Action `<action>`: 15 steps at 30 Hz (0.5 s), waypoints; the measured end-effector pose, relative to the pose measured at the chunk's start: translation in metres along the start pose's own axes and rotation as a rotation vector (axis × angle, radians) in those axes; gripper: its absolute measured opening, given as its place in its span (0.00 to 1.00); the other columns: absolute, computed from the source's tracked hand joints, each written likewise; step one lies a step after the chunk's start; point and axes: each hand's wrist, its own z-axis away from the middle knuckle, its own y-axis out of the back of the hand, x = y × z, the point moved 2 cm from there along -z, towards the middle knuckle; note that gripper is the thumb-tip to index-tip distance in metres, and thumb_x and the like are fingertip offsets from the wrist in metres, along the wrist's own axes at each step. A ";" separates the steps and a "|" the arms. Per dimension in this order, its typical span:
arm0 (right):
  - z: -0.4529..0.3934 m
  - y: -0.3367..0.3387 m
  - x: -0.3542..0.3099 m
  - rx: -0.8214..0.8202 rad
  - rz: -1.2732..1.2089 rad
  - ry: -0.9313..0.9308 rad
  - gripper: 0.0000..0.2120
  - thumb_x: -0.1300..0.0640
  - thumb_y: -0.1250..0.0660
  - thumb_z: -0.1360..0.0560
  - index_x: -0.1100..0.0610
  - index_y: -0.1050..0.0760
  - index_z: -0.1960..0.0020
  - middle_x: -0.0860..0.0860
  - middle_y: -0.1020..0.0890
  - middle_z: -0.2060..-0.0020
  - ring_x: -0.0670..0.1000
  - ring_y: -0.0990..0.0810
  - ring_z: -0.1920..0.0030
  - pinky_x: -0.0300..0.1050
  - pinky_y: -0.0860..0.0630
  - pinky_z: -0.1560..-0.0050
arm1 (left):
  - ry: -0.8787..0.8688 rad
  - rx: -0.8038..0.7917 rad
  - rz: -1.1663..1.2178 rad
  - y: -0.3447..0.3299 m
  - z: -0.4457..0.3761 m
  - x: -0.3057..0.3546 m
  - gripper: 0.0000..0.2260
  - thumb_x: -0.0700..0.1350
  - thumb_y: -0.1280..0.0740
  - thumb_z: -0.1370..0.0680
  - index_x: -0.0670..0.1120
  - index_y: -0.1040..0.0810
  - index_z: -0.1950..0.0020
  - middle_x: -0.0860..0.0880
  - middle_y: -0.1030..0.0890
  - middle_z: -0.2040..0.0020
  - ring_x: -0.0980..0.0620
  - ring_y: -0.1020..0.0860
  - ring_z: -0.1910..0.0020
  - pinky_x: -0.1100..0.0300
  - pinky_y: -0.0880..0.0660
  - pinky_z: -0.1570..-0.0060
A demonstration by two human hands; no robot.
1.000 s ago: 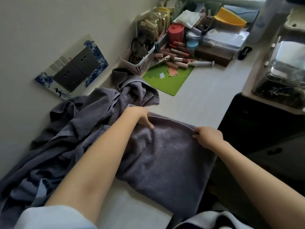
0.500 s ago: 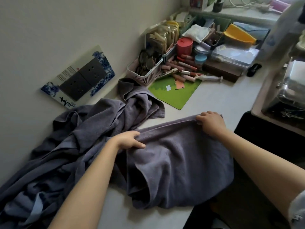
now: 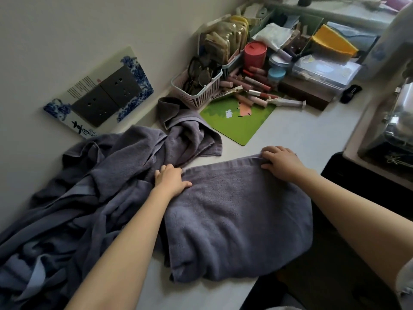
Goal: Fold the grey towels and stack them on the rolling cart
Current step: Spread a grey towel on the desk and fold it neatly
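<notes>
On counter: grey towel, doubled over
Left hand: grips its far edge
Right hand: grips far edge

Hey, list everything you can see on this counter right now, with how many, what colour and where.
grey towel: one, grey, spread on the counter in front
towel pile: number unclear, grey, heaped at left against the wall
counter: one, white, under everything
green mat: one, green, behind the towels
basket: one, pale pink, behind the mat, holding glasses
red tub: one, red, right of the basket
tubes: several, pink, at the mat's far edge
clear box: one, clear, far right
yellow cloth: one, yellow, behind the clear box
socket plate: one, dark with blue-white surround, on the wall
left hand: grips the grey towel's far left corner
right hand: grips its far right corner
</notes>
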 end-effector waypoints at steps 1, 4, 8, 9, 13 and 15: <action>-0.001 0.001 0.000 -0.007 0.020 0.003 0.17 0.48 0.39 0.23 0.53 0.28 0.37 0.49 0.31 0.32 0.55 0.35 0.33 0.47 0.42 0.35 | -0.030 0.017 0.038 -0.001 0.000 0.000 0.24 0.58 0.33 0.26 0.45 0.26 0.37 0.44 0.31 0.36 0.43 0.36 0.34 0.50 0.40 0.34; -0.002 0.003 -0.003 0.013 0.099 0.022 0.15 0.48 0.42 0.22 0.53 0.28 0.38 0.52 0.26 0.39 0.56 0.31 0.38 0.48 0.41 0.39 | -0.073 0.041 0.152 -0.004 0.003 -0.001 0.22 0.55 0.31 0.27 0.44 0.25 0.38 0.48 0.31 0.36 0.46 0.35 0.35 0.52 0.40 0.34; 0.003 0.010 -0.010 0.082 0.083 0.010 0.14 0.48 0.43 0.21 0.56 0.27 0.44 0.56 0.22 0.48 0.58 0.25 0.46 0.47 0.39 0.41 | -0.048 0.004 0.119 0.006 0.022 0.000 0.15 0.55 0.30 0.28 0.48 0.23 0.48 0.46 0.22 0.45 0.44 0.26 0.41 0.54 0.35 0.44; 0.005 0.016 -0.011 0.092 0.061 0.010 0.14 0.48 0.43 0.21 0.56 0.27 0.44 0.56 0.21 0.48 0.59 0.25 0.48 0.48 0.36 0.41 | -0.042 -0.002 0.186 0.012 0.029 -0.001 0.13 0.53 0.28 0.29 0.47 0.23 0.51 0.46 0.20 0.50 0.45 0.24 0.45 0.56 0.33 0.50; 0.010 0.070 -0.021 0.163 -0.009 0.073 0.14 0.47 0.40 0.22 0.56 0.26 0.45 0.57 0.22 0.48 0.61 0.25 0.48 0.49 0.33 0.43 | -0.014 0.103 0.475 0.066 0.075 -0.015 0.15 0.47 0.23 0.34 0.48 0.30 0.69 0.51 0.25 0.69 0.50 0.25 0.63 0.58 0.35 0.65; 0.016 0.115 -0.031 0.246 -0.054 0.144 0.14 0.49 0.37 0.24 0.58 0.25 0.45 0.57 0.23 0.48 0.61 0.26 0.45 0.48 0.36 0.44 | -0.010 0.171 0.598 0.104 0.107 -0.023 0.16 0.45 0.22 0.34 0.48 0.30 0.70 0.52 0.27 0.72 0.54 0.28 0.67 0.59 0.36 0.69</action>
